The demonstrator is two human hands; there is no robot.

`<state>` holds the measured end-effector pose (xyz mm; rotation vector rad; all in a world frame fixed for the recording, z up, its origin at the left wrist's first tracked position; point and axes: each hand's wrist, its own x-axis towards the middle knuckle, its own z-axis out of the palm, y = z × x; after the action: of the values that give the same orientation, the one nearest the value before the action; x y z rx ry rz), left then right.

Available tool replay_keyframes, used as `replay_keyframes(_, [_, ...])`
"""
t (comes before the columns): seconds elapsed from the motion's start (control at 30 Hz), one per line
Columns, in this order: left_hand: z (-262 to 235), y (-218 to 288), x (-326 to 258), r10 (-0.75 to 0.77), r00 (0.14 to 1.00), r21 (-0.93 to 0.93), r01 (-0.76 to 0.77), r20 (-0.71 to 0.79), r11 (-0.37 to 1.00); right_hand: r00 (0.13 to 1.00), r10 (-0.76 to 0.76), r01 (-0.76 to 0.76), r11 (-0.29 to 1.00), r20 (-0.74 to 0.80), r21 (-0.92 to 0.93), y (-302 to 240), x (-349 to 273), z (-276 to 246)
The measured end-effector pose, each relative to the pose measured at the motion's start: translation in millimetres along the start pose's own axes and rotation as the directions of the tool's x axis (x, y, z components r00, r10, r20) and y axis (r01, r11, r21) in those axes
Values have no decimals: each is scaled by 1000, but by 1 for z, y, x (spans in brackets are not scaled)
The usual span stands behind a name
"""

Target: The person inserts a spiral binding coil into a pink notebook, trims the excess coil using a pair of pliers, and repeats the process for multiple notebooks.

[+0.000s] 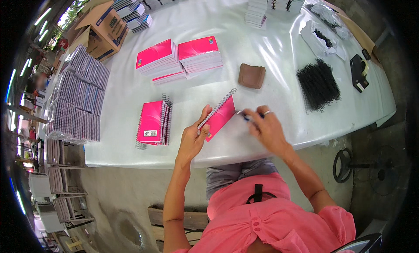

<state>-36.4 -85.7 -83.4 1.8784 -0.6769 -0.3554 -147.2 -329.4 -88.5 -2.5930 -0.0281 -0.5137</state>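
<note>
A pink spiral notebook (221, 117) is gripped along its bound edge by my left hand (195, 137), tilted above the table. Its wire coil (218, 105) runs up the left side, and a loose end sticks out past the top corner. My right hand (267, 128), partly blurred, is closed round a small metal-tipped hand tool (245, 117) with dark blue parts; its kind is hard to make out. The tip is close to the notebook's right edge. Left of my hands, a small stack of pink spiral notebooks (151, 122) lies on the table, coils at both sides.
Stacks of pink-covered pads (198, 50) stand farther back beside a brown cushion-like pad (252, 76). Black coils (318, 85) lie at right, near a tape dispenser (359, 73). Bundled notebooks (78, 96) and a cardboard box (102, 30) line the left side of the white table (126, 159).
</note>
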Motion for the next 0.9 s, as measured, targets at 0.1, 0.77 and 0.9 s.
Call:
replay_keyframes(0.1, [6,-8,-7,61,997,90,-58,-40,994,986,-153,158,984,-69,82,-56,-1,-6])
replay_keyframes(0.77, [15,24,-14,334,890,709,-18,-310,705,813,61,-440,716,580,542,-87,32,-33])
replay_keyframes(0.9, [-17,34,-9,489,840,868,-46,-234,494,923,-149,-102,795,355,598,-72,32,-20])
